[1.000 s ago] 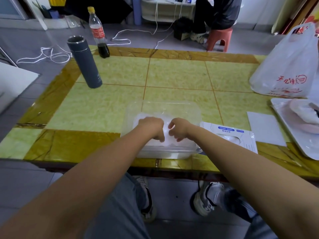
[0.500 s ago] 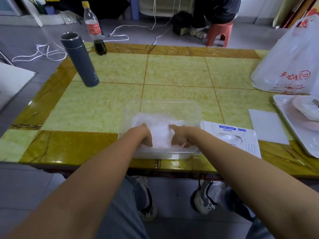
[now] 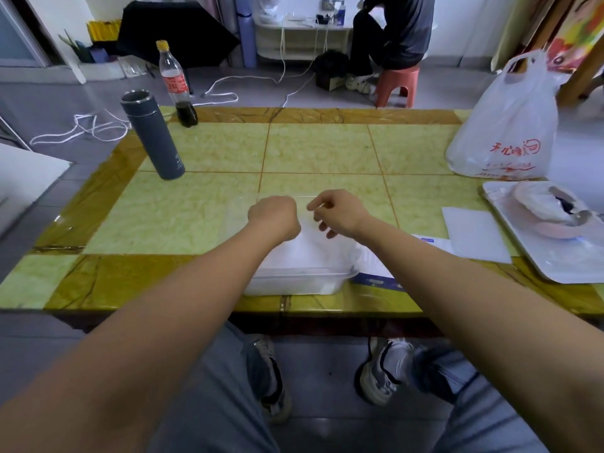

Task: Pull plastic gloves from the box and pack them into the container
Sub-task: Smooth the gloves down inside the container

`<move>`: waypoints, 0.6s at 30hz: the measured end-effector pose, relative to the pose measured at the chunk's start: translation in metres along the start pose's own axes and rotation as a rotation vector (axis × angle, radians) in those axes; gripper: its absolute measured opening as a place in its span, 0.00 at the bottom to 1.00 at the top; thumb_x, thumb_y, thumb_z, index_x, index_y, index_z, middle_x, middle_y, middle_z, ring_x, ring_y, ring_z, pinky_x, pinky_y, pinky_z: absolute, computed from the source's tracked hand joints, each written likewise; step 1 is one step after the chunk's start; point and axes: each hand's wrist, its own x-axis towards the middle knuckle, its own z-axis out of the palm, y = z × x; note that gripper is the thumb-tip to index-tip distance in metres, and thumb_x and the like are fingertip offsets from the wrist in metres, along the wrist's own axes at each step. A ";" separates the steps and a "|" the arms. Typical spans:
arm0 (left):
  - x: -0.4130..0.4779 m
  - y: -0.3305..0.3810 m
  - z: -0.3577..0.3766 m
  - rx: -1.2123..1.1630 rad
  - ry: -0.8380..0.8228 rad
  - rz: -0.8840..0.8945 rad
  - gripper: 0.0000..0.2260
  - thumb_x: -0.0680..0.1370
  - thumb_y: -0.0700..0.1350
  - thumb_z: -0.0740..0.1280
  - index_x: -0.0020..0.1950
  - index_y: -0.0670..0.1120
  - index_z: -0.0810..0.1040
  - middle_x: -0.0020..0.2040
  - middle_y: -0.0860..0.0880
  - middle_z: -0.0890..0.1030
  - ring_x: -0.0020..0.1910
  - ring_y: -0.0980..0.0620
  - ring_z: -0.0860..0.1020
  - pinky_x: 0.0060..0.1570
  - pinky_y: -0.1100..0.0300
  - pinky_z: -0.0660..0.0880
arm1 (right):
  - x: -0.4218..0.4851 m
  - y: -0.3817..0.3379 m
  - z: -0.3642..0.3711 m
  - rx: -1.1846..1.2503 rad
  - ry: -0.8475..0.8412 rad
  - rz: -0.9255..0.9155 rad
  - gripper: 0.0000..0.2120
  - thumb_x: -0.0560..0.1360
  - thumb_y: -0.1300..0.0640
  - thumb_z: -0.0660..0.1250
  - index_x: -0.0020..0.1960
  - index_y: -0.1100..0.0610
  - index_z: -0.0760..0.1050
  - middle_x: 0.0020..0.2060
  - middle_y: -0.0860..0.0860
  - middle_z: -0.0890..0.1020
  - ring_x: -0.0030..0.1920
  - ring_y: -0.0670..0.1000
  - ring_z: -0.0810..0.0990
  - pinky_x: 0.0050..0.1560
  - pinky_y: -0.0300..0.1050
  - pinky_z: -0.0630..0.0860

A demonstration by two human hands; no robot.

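Observation:
A clear plastic container [image 3: 294, 284] sits at the table's near edge with a pile of thin whitish plastic gloves [image 3: 313, 251] inside. Both hands hover over its far half. My left hand [image 3: 274, 217] is curled into a fist, its fingertips hidden under it. My right hand [image 3: 340, 213] pinches thumb to forefinger, its other fingers loosely bent. Each hand seems to hold an edge of a barely visible clear glove. The flat white-and-blue glove box [image 3: 376, 276] lies right of the container, mostly hidden by my right forearm.
A grey flask [image 3: 153, 135] and a cola bottle [image 3: 176, 83] stand at the far left. On the right are a white carrier bag [image 3: 503, 132], a white sheet [image 3: 474, 233] and a tray [image 3: 523, 243] holding a bowl. A person sits beyond the table.
Both hands have come up out of the container, where they were pressing on the glove pile, and moved toward its far rim. The view has tilted upward.

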 end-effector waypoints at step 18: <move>-0.004 0.160 0.087 -0.413 -0.231 0.029 0.41 0.77 0.42 0.67 0.77 0.36 0.41 0.70 0.40 0.70 0.67 0.41 0.71 0.58 0.55 0.71 | -0.053 0.144 -0.083 -0.514 0.301 0.378 0.08 0.73 0.53 0.67 0.41 0.57 0.73 0.37 0.53 0.76 0.41 0.57 0.75 0.37 0.42 0.69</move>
